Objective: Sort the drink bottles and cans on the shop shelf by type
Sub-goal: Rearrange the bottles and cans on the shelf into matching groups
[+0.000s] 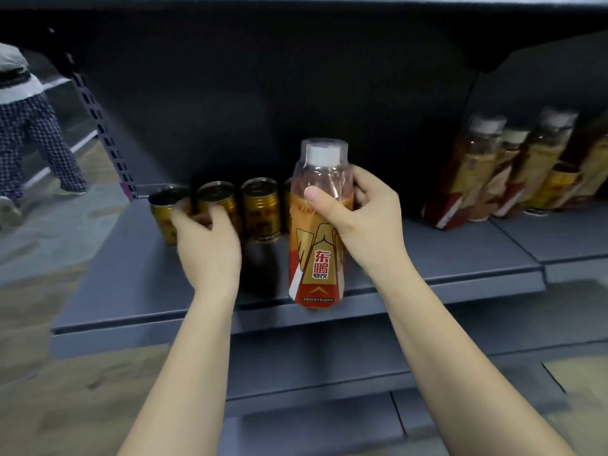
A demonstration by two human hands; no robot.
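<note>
Right hand [357, 209], its grip clenched around an upright bottle [317, 232]; matching bottles [513, 169] stood rightward; left hand [205, 240] grasped a can [166, 212].

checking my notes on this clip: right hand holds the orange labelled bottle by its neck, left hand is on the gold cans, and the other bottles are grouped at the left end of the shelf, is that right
One detail is off. The other bottles are grouped at the right end of the shelf, not the left, as the head view shows. The rest holds: the right hand holds the orange labelled bottle by its neck, and the left hand is on the gold cans.
</note>
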